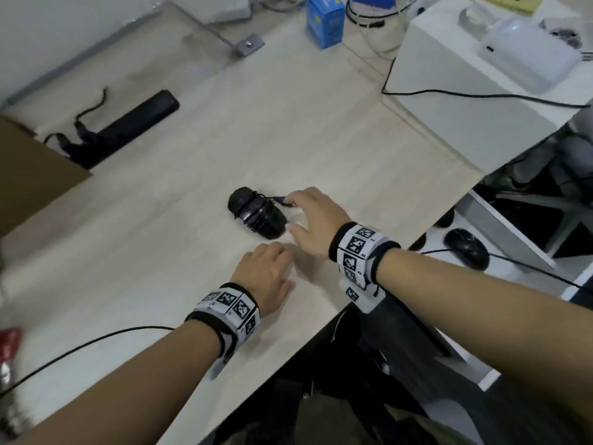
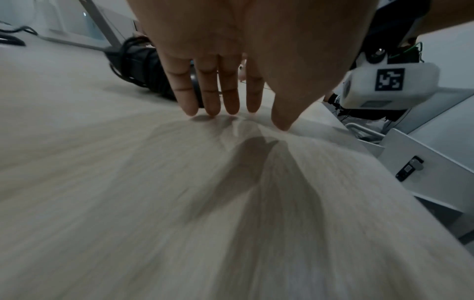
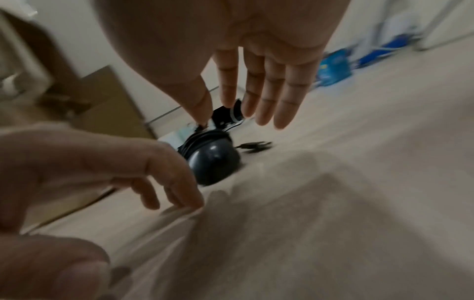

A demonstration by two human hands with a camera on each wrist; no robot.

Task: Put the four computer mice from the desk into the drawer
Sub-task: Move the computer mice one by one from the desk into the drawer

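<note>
A black computer mouse (image 1: 256,216) with its cable wound round it lies on the pale wooden desk (image 1: 192,187); it also shows as the mouse (image 2: 139,67) and the mouse (image 3: 212,160) in the wrist views. My right hand (image 1: 308,220) hovers just right of it, fingers straight and spread, holding nothing. My left hand (image 1: 266,274) rests near the desk's front edge, fingers straight with tips on the wood (image 2: 218,105). Another black mouse (image 1: 467,248) lies in the open white drawer (image 1: 513,239) at the right.
A black power strip (image 1: 128,126) with cords lies at the back left, beside a brown cardboard box (image 1: 35,175). A blue box (image 1: 325,22) stands at the back. A white cabinet (image 1: 455,101) with a cable across it rises at the right.
</note>
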